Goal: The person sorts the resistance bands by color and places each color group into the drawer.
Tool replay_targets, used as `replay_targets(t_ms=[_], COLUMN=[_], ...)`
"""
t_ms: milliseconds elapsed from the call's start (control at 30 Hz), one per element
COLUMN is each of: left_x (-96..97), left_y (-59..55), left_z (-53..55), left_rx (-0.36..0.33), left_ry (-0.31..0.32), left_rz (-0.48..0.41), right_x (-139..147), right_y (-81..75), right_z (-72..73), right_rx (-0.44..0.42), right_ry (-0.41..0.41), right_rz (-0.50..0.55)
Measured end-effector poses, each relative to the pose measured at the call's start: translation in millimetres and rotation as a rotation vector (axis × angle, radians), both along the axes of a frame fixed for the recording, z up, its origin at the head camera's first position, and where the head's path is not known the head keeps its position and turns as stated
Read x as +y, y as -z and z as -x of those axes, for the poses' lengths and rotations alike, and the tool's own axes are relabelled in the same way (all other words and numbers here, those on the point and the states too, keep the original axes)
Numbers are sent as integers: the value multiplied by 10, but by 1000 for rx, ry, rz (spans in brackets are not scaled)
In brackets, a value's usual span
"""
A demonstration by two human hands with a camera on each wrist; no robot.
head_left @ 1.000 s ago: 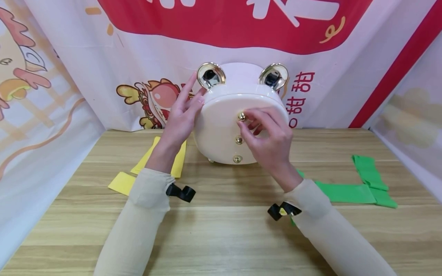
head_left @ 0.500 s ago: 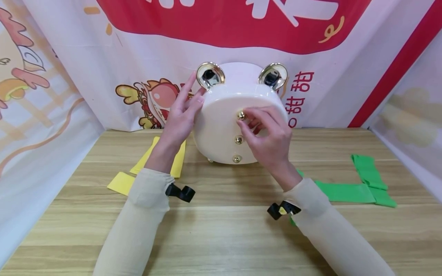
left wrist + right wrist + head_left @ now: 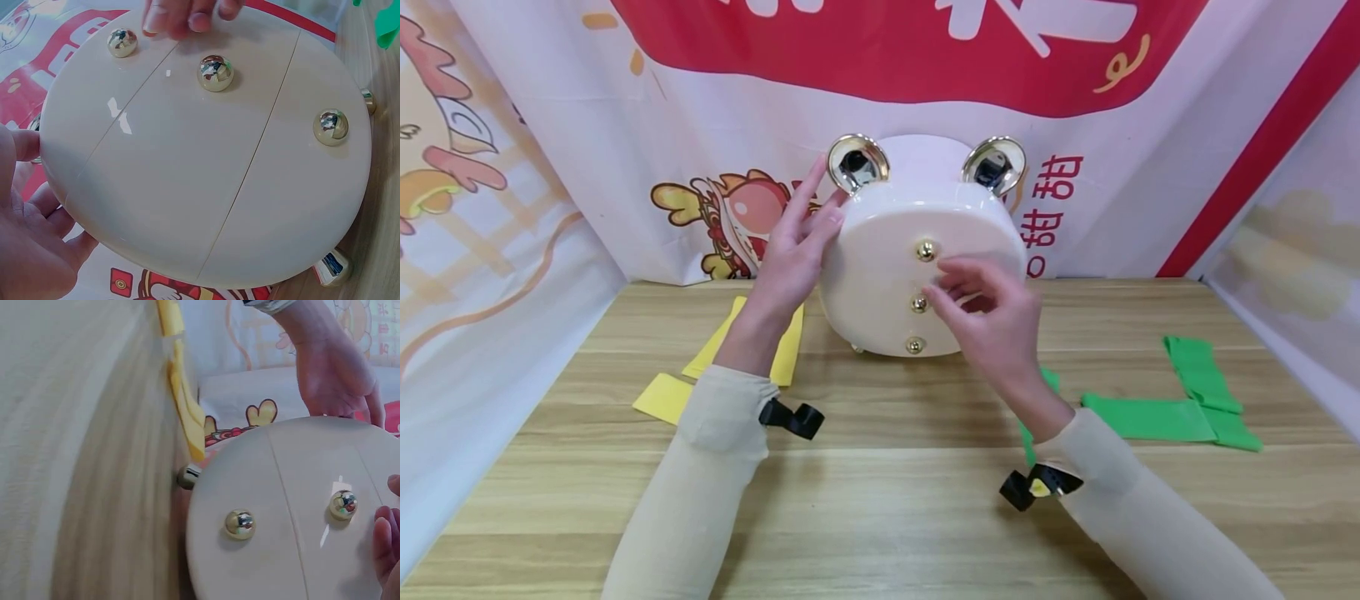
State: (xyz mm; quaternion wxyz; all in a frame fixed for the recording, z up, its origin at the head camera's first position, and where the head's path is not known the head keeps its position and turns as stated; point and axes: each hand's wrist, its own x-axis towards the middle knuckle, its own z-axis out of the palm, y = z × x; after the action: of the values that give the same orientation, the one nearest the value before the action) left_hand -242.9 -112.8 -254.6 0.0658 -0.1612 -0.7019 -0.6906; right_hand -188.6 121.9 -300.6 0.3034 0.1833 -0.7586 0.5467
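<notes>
A glossy cream drawer box (image 3: pixel 872 267) stands upright on small gold feet, with gold-rimmed ears on top. Thin seams divide its front into three drawers, each with a round gold knob: the top knob (image 3: pixel 927 250), the middle knob (image 3: pixel 919 303) and the bottom knob (image 3: pixel 915 345). My left hand (image 3: pixel 793 250) rests against the box's left side, fingers extended. In front of the box, my right hand (image 3: pixel 1000 321) holds nothing, its fingers loosely bent beside the middle knob. The left wrist view shows the right fingertips (image 3: pixel 200 22) apart from the knobs.
Yellow strips (image 3: pixel 662 398) lie on the wooden table (image 3: pixel 880 517) at left, partly under the left wrist. Green strips (image 3: pixel 1150 419) lie at right, partly hidden by the right arm. A printed cloth (image 3: pixel 760 108) hangs close behind the box.
My right hand has let go of the top knob and moved down and slightly right, towards the middle knob. The left hand and the box stay put.
</notes>
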Motion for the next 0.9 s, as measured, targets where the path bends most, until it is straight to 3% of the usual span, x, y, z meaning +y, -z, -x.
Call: replay_targets(t_ms=[267,567,900], left_x=[-5,-4,-2], left_y=[5,5,1], left_z=[-2,3,1], left_rx=[-7,3,7], left_ry=[4,7,5], left_rz=[-14,-8,4], right_x=[16,-62,-210], right_y=[166,270,324], right_z=[-32,-40,-15], right_rx=[-111,-150,-96], right_ry=[12,42,70], right_rz=[-90,-54,-4])
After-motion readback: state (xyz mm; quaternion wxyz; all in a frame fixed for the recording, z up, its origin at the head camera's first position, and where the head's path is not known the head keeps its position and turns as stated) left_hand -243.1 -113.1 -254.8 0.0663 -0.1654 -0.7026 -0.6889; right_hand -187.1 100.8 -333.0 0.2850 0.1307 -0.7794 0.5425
